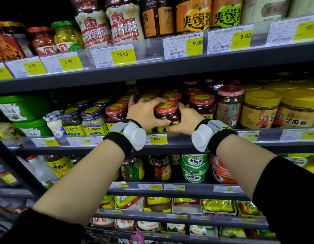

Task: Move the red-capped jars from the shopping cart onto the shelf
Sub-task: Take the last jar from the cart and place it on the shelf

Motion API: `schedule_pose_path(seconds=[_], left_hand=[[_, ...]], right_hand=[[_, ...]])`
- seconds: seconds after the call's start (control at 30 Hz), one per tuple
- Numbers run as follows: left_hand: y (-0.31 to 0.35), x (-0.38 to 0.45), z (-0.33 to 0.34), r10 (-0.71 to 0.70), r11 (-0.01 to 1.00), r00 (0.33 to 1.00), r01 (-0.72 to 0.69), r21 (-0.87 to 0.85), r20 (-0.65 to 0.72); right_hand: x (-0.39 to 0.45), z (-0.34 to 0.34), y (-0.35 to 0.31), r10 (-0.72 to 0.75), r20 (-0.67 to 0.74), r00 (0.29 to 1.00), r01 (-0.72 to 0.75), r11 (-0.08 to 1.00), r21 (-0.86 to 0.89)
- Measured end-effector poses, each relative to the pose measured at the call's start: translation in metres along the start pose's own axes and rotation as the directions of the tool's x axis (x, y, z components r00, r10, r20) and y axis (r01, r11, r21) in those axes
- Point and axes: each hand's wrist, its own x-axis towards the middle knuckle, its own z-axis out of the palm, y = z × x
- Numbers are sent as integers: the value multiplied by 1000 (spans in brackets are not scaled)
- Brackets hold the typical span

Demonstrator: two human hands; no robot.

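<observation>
Hands meet around one red-capped jar [167,114] at the centre of the frame, on the front edge of the middle shelf [188,143]: the left hand [144,111] wraps its left side with fingers [149,101] curled over toward the cap, and the right hand [185,120] cups its right side and lower front, so both are closed on the glass. The jar looks upright, with its base at or just above the shelf lip; the palms hide whether it is fully seated. Tight neighbours are the main risk. Another red-capped jar [115,115] sits just left of the left hand and one more [202,106] just right of the right hand, with further rows behind. Pushing the held jar back could knock a rear jar over or shove the row out of line. Pulling the fingers out of such narrow gaps could also drag a neighbour forward off the edge. If the base overhangs the lip when the grip opens, the jar may tip toward the person, and glass falling past the lower shelves would break. Only a sliver of the shopping cart [121,238] shows at the bottom centre, so I cannot tell how many jars remain.
</observation>
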Motion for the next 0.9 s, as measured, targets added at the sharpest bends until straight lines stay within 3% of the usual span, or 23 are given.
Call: schedule_pose_path(seconds=[0.3,0.53,0.67,0.9], left_hand=[[1,-1,-3,13,1000,999,-13,23,38],[3,-2,-11,19,999,998,-17,-33,64],[0,-3,-14,28,995,995,-18,-103,92],[-2,-3,-17,53,996,986,-41,-80,160]], right_hand=[[-1,1,-2,4,3,1000,-4,1000,-17],[-4,0,-4,-45,-83,996,46,999,6],[-4,-2,-4,-39,-89,995,40,999,12],[-4,-2,-1,-84,-64,994,84,996,-9]])
